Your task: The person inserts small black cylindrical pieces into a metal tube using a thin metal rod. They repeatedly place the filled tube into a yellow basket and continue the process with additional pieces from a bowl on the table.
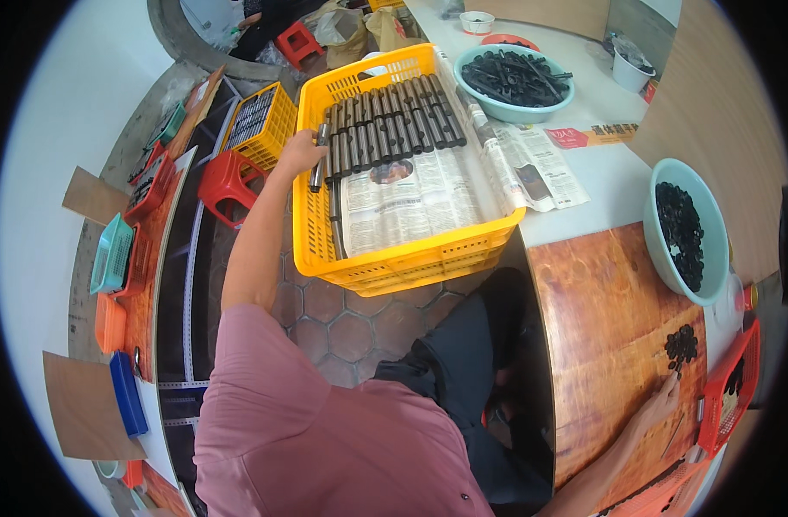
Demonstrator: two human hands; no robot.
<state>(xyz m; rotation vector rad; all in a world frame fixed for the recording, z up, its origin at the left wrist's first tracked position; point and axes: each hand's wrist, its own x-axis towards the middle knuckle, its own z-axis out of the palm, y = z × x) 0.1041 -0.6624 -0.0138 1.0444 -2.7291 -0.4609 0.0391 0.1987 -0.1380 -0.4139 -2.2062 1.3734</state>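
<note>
Shirt (351,439): one, dusty pink, plain weave to my eye, left sleeve (269,345) short; small dark spot (465,496) on front. Trousers (446,358): dark, creased. Hands (303,156): bare.

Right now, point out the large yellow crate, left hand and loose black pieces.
Large yellow crate (435,249), head view: near wall.
Left hand (303,154), head view: its back.
Loose black pieces (682,345), head view: pile's middle.

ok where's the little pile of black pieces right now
In the head view, the pile is on the right, on the wooden tabletop, by the right hand.
</note>
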